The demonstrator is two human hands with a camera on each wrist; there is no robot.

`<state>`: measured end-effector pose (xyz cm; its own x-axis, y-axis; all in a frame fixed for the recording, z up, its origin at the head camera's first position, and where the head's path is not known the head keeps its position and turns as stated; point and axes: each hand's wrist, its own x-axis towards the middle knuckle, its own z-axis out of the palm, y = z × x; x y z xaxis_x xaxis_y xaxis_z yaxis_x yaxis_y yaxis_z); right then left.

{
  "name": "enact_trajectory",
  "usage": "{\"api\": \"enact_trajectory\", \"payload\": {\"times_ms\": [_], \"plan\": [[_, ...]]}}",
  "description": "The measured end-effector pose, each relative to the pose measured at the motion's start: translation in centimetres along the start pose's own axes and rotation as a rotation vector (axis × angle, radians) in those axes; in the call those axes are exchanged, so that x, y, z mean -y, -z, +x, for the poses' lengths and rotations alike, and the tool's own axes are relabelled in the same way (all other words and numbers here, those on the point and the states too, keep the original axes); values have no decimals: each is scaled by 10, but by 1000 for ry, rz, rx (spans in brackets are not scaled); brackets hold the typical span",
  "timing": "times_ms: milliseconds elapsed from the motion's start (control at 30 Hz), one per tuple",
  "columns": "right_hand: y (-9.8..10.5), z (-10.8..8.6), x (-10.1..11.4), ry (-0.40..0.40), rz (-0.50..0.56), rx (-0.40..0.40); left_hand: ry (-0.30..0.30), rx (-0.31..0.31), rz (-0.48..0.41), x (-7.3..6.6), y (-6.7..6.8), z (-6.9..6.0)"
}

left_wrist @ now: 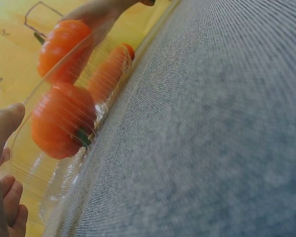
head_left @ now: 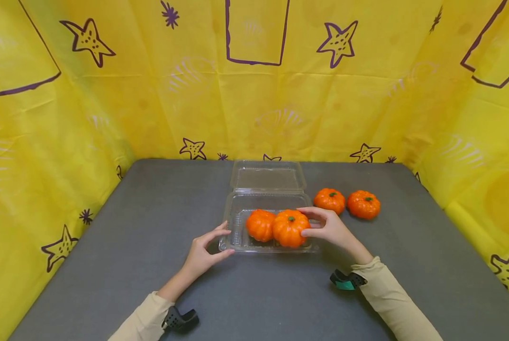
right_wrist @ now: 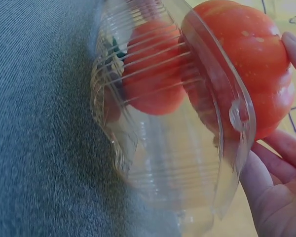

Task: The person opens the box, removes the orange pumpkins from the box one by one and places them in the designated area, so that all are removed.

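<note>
A clear plastic clamshell container [head_left: 237, 244] lies with its lid [head_left: 268, 176] folded back. Inside it sits an orange toy pumpkin [head_left: 259, 225]; its green stem points down toward the table in the wrist views. My right hand [head_left: 329, 229] grips another orange pumpkin [head_left: 291, 228], stem up, between thumb and fingers. That pumpkin is at the container's right side, beside the first one and partly above the rim. My left hand [head_left: 203, 251] is at the container's front left corner, thumb [left_wrist: 12, 116] at the rim and fingers loosely spread; it holds no pumpkin.
Two more orange pumpkins, one nearer [head_left: 329, 201] and one farther right [head_left: 363, 204], stand on the grey table [head_left: 152, 227] to the container's right. A yellow patterned cloth [head_left: 254, 104] hangs around the back and sides.
</note>
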<state>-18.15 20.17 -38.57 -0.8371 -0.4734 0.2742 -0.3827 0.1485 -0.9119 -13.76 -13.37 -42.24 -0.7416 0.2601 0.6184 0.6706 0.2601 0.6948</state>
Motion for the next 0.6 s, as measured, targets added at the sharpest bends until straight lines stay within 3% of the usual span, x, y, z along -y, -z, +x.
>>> {"api": "enact_trajectory", "payload": {"times_ms": [433, 600], "plan": [[21, -19, -3, 11, 31, -96, -4, 2, 0, -2, 1, 1], [35, -28, -6, 6, 23, -98, -2, 4, 3, -1, 1, 1]]}}
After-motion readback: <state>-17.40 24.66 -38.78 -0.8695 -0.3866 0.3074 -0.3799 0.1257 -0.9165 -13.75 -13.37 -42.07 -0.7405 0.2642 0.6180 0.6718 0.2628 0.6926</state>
